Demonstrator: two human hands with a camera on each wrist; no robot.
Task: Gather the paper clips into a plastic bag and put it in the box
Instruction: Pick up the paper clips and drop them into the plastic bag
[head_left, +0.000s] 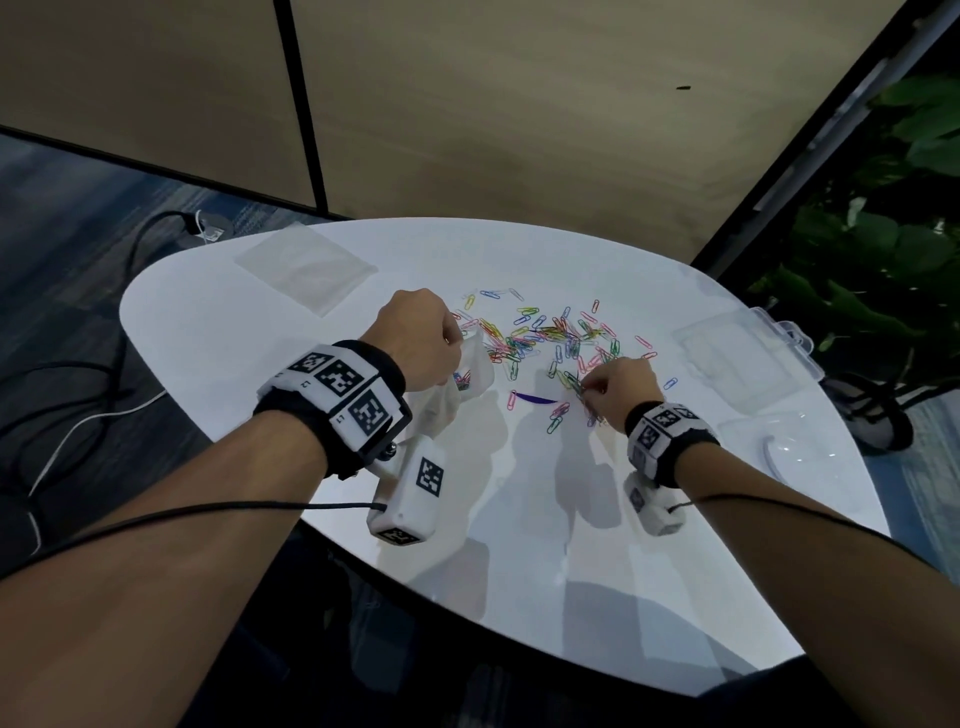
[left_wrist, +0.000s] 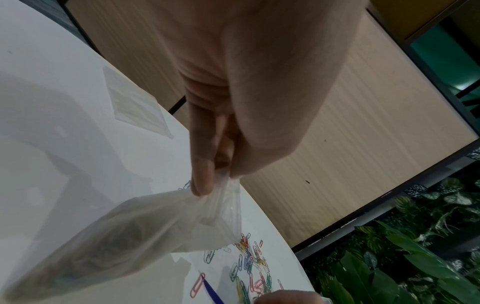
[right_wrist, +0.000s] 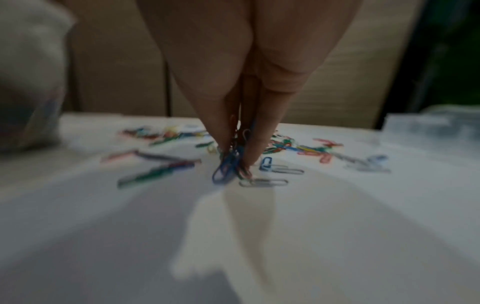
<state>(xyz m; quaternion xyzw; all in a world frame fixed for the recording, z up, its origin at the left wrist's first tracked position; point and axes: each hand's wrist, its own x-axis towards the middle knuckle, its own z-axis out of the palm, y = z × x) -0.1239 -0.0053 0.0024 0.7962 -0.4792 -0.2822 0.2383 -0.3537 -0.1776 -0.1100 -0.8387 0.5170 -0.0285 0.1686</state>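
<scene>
Coloured paper clips (head_left: 550, 338) lie scattered over the middle of the white table (head_left: 260, 338). My left hand (head_left: 421, 338) pinches the top edge of a clear plastic bag (head_left: 462, 379) that hangs to the table with some clips inside; the bag (left_wrist: 145, 232) shows in the left wrist view below my fingers (left_wrist: 205, 164). My right hand (head_left: 618, 384) pinches a small bunch of clips (right_wrist: 230, 166) at the table surface, near the pile's front edge. A clear plastic box (head_left: 737, 353) lies open at the right.
A stack of spare clear bags (head_left: 306, 265) lies at the table's far left. A dark blue strip (head_left: 537, 400) lies between my hands. Another clear lid or tray (head_left: 779, 441) sits at the right front edge. Plants (head_left: 893, 234) stand beyond the right edge.
</scene>
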